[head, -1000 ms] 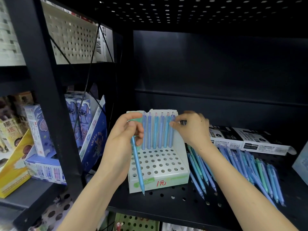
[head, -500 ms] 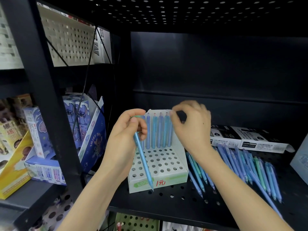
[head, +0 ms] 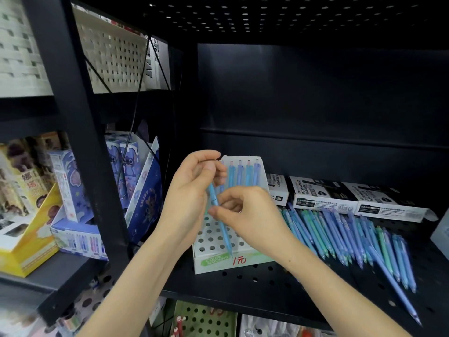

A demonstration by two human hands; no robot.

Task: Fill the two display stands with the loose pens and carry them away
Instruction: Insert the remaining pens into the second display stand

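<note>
A white perforated display stand (head: 218,260) sits on the black shelf (head: 279,285), with several blue pens (head: 247,173) upright in its back row. My left hand (head: 187,198) holds a light blue pen (head: 224,235) near its top, tip down over the stand's holes. My right hand (head: 245,215) has come in front of the stand and pinches the same pen at mid-barrel. Many loose blue and green pens (head: 340,237) lie in a pile on the shelf to the right. Only one stand is in view.
Black-and-white marker boxes (head: 328,193) line the back of the shelf behind the pile. A black upright post (head: 80,132) divides this bay from the left one, which holds blue cartoon boxes (head: 131,171) and yellow boxes (head: 29,244). A perforated shelf hangs overhead.
My right hand left the pens in the stand's back row and moved down and left onto the pen that my left hand holds. The pen's tip swung right, over the stand.
</note>
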